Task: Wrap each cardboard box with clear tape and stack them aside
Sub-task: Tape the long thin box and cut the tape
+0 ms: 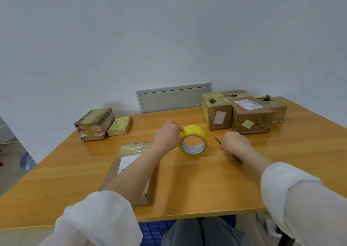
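Yellow tape roll (194, 145): it stands on its edge near the middle of the table (187, 189), core facing me, with a white triangle-patterned lining inside.

Left hand (167, 135): I see it at the roll's upper left rim, fingers curled, pinching the edge of the tape. Its forearm crosses the flat box.

Right hand (235, 141): it lies just right of the roll, fingers curled down over a utility knife (218, 142). The blade end pokes out on the roll's side of the hand and the handle shows under the wrist. The knife lies low against the wood; I cannot tell whether it is lifted.

Flat box (135, 148): brown cardboard lying at the near left of the table, partly under the left forearm. There is a shiny clear strip over its far end and a white label on top.

Taped boxes, far left: I count two, a larger box (94, 123) banded with tape and red-and-white strips, and a smaller box (120, 125) touching its right side.

Boxes, far right: a cluster (251, 116) of four brown cartons pressed together, several with torn tops, one bearing a shipping label.

Also logged: white sleeves (97, 219) pushed up both arms, a grey wall panel (172, 99) behind the table, and blue flooring (154, 230) under the near edge.
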The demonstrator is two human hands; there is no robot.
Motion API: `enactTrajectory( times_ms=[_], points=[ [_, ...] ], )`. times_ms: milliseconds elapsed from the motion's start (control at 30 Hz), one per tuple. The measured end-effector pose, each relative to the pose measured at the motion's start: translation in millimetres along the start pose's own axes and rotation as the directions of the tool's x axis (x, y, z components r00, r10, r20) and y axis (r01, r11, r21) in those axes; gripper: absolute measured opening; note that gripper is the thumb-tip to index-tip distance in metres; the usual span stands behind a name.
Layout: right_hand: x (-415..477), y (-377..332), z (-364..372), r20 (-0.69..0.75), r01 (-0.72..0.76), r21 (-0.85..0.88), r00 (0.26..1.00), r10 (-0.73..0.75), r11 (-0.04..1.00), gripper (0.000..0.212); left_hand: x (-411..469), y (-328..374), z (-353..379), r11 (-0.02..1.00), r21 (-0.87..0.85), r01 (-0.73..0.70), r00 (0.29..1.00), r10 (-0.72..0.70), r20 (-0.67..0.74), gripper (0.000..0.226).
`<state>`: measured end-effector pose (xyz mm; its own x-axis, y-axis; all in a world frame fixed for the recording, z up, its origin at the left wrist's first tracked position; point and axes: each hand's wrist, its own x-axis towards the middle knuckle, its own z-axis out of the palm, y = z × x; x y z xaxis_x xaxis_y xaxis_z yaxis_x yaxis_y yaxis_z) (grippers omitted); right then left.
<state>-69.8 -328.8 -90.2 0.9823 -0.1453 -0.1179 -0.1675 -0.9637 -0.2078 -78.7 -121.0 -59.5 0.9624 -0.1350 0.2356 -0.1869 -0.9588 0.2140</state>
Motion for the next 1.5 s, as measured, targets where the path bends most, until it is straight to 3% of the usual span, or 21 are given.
enactTrajectory(
  times_ms=[233,367,433,500,567,700,833,900,967,1067,1167,1300,1500],
  points=[
    [-3.3,14.3,18.1,0.011,-0.063,-0.009,0.998,0.063,0.998,0.021,0.6,10.8,1.3,0.996,-0.088,0.029,1.000,-0.028,0.006,0.041],
    [-0.5,4.6,4.9,-0.113,0.031,0.266,0.994,-0.001,0.964,0.018,3.2,5.9,-4.4,0.950,-0.303,0.069,0.991,-0.100,-0.088,0.037],
    [-2.7,-10.1,-8.9,-0.223,0.176,0.474,0.972,-0.076,0.863,0.015,5.3,1.0,-12.2,0.850,-0.509,0.136,0.971,-0.217,-0.103,0.029],
    [-11.8,-31.6,-22.3,-0.323,0.324,0.554,0.933,-0.160,0.767,0.010,3.8,-0.4,-19.9,0.639,-0.742,0.201,0.954,-0.300,0.000,0.021],
    [-22.3,-54.3,-28.6,-0.385,0.425,0.500,0.889,-0.246,0.755,0.011,0.3,2.0,-26.8,0.490,-0.834,0.255,0.948,-0.295,0.116,0.026],
    [-33.9,-88.0,-18.6,-0.443,0.544,0.364,0.815,-0.373,0.756,0.016,-4.1,4.3,-33.2,0.391,-0.873,0.291,0.942,-0.277,0.189,0.025],
    [-33.2,-96.8,-11.5,-0.428,0.616,0.390,0.779,-0.458,0.685,0.017,-7.4,-8.0,-35.7,0.412,-0.860,0.302,0.919,-0.366,0.147,0.015],
    [-26.2,-93.4,-17.1,-0.441,0.584,0.325,0.789,-0.427,0.744,0.021,-6.4,-19.6,-38.0,0.434,-0.849,0.301,0.896,-0.433,0.097,0.016],
    [-14.0,-91.5,-23.7,-0.380,0.510,0.180,0.825,-0.418,0.841,0.031,-6.1,-35.0,-36.9,0.554,-0.767,0.323,0.888,-0.457,0.044,0.018],
    [-3.6,-104.4,-24.8,-0.160,0.444,-0.028,0.882,-0.442,0.896,0.052,-9.8,-54.5,-27.6,0.770,-0.505,0.391,0.908,-0.411,0.078,0.016],
    [0.9,-119.5,-19.7,-0.009,0.404,-0.183,0.911,-0.413,0.896,0.059,-11.8,-66.9,-9.9,0.860,-0.318,0.399,0.916,-0.386,0.107,0.018],
    [7.1,-122.7,-24.1,-0.002,0.398,-0.112,0.916,-0.401,0.911,0.055,-12.7,-71.0,5.4,0.917,-0.118,0.382,0.924,-0.377,0.060,0.026],
    [-0.4,-105.1,-16.8,-0.009,0.377,-0.096,0.925,-0.380,0.921,0.051,-12.0,-73.1,11.1,0.916,-0.045,0.398,0.916,-0.394,0.079,0.025]
  ],
)
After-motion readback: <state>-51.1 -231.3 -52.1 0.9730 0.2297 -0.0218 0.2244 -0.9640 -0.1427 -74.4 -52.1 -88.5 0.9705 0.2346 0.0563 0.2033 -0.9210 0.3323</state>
